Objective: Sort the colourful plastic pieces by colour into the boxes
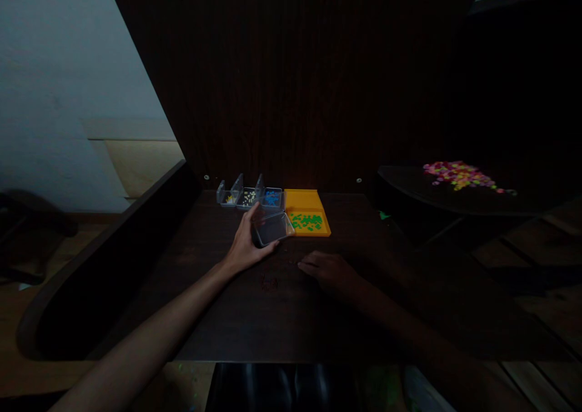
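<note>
My left hand [246, 242] grips a clear plastic box [273, 229] by its side, thumb along the near edge and fingers behind. The box is tilted and looks empty. My right hand [325, 268] is low over the dark tabletop, its fingertips pressed together; whatever is in them is too small to tell. Small dark reddish pieces [269, 283] lie scattered between the two hands. Just beyond the held box is an open yellow case [302, 201] with small green pieces [307, 221] in its near half.
Behind my left hand stand open clear boxes holding yellow pieces [230, 199], cream pieces [248, 198] and blue pieces [272, 198]. A dark upright panel [291, 97] closes off the back. At right, a dark round surface [404, 188] bears a colourful pile [461, 174].
</note>
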Motion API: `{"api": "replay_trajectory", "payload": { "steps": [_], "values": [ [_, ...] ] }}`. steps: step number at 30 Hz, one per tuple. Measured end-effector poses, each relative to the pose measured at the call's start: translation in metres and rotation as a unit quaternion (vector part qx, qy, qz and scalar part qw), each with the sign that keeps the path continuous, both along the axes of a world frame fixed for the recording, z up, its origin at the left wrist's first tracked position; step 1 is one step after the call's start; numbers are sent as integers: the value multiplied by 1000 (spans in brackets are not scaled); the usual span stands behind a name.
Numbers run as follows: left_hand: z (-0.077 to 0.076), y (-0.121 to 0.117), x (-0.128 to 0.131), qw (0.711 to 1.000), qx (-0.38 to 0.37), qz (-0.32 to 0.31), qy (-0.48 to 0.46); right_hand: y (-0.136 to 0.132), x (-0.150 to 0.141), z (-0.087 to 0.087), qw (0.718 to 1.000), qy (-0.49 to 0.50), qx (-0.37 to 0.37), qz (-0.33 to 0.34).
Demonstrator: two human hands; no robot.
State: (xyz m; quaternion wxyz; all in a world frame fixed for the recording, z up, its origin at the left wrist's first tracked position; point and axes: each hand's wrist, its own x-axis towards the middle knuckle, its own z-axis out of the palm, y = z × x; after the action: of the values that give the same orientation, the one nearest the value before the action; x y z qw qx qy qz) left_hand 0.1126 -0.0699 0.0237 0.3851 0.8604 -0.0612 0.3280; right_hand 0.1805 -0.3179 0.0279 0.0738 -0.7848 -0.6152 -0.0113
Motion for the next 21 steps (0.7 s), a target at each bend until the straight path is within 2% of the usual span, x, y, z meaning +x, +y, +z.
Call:
{"api": "replay_trajectory", "payload": {
  "steps": [4,11,21],
  "values": [
    [-1,-1,0,1000,10,-4,3,0,1,5,1000,-11,1,13],
    [-2,-3,-1,1000,19,-8,15,1,6,3,998,-35,39,30],
    [-1,-8,-1,998,-51,-28,10,4,9,7,998,-13,53,12]
  ]
}}
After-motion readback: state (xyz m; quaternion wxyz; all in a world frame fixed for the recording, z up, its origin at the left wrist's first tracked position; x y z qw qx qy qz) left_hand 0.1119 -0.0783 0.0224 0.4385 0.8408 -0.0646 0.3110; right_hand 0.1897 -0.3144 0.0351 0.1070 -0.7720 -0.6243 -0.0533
